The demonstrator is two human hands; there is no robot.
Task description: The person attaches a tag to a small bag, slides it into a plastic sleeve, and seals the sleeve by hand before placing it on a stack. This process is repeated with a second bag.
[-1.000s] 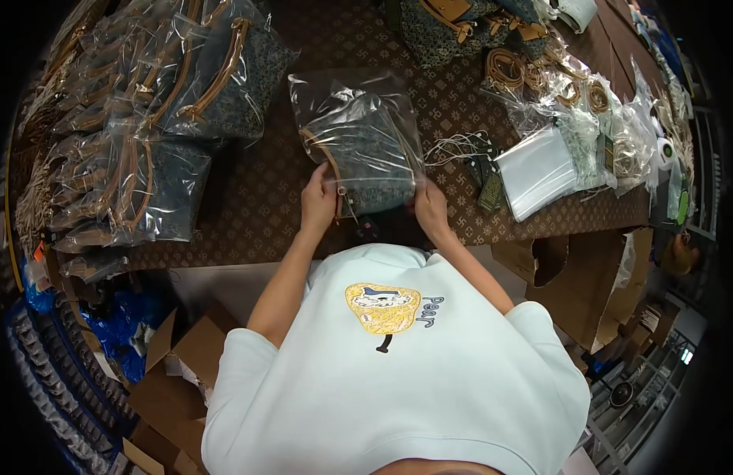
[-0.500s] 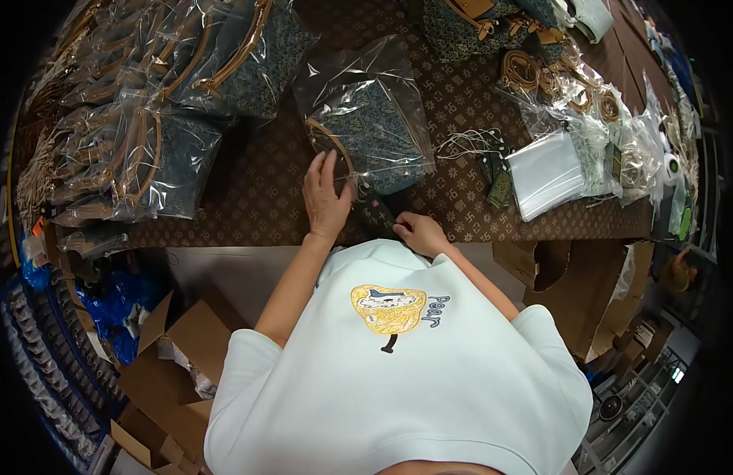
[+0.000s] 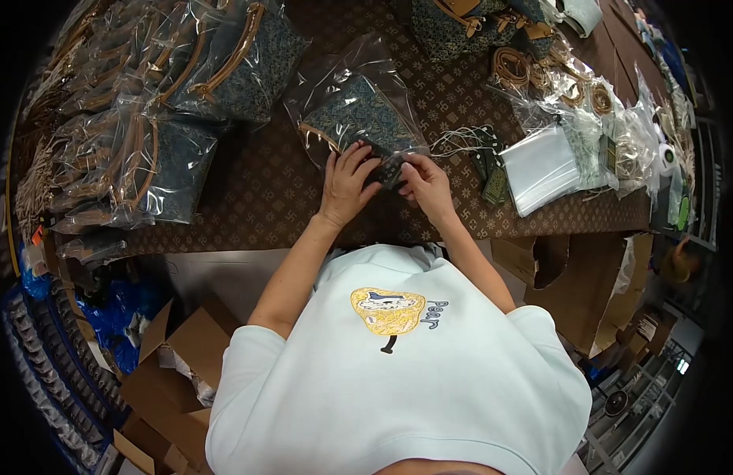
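Observation:
A blue patterned bag (image 3: 352,111) with a tan strap lies inside clear plastic on the table. Over its lower edge is a small dark flat piece (image 3: 389,171), held between both hands. My left hand (image 3: 349,180) rests on the left part of this piece, its fingers bent over it. At the piece's right end, my right hand (image 3: 423,184) pinches it between thumb and fingers. Both hands touch the near edge of the plastic.
Wrapped bags (image 3: 176,158) are piled at the left. Right of my hands lie dark tags with white strings (image 3: 493,178), a stack of clear plastic sleeves (image 3: 541,170) and coiled tan straps (image 3: 510,67). An open cardboard box (image 3: 165,380) stands below the table.
Both hands have moved away from my body with the dark piece, which now overlaps the bag's lower edge. My left hand has moved onto the piece, and my right hand has moved up.

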